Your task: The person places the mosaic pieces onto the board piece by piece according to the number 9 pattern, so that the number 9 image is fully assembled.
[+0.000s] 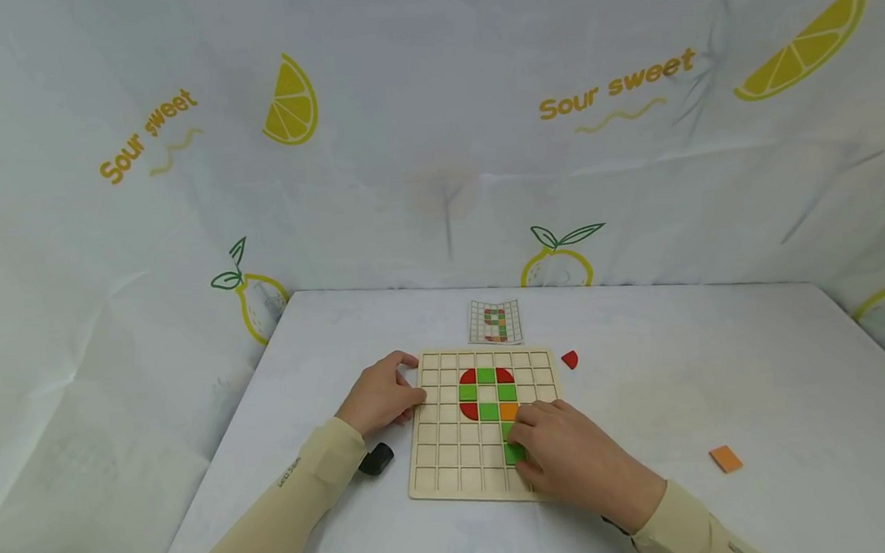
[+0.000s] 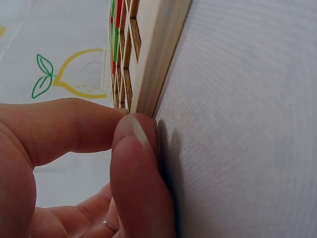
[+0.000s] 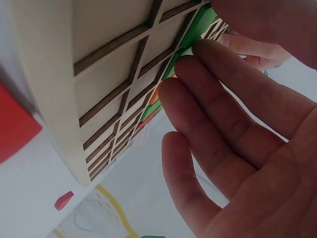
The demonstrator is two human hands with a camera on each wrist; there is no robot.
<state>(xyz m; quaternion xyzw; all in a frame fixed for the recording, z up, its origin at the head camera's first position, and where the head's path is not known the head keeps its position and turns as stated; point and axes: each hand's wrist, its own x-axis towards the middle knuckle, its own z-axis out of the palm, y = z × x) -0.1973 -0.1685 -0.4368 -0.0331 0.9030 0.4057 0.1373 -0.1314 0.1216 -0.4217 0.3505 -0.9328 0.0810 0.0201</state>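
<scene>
My left hand (image 1: 381, 392) holds the left edge of a pale wooden grid board (image 1: 448, 456), thumb and index finger at its rim in the left wrist view. Over the board's lower right is my right hand (image 1: 572, 453). Its thumb and index finger pinch a green square tile (image 1: 514, 454), which partly shows between them. Above that tile another green one is half covered by the fingers. Higher up, an orange square (image 1: 508, 412), green squares (image 1: 486, 376) and red quarter-round pieces (image 1: 470, 411) form a ring in the grid.
Behind the board lies a small pattern card (image 1: 494, 322) printed with a coloured grid. A loose red quarter-round piece (image 1: 570, 359) is beside the board's far right corner. Farther right on the white table (image 1: 642, 366) lies an orange square tile (image 1: 726, 459). A black object (image 1: 377, 459) shows by my left wrist.
</scene>
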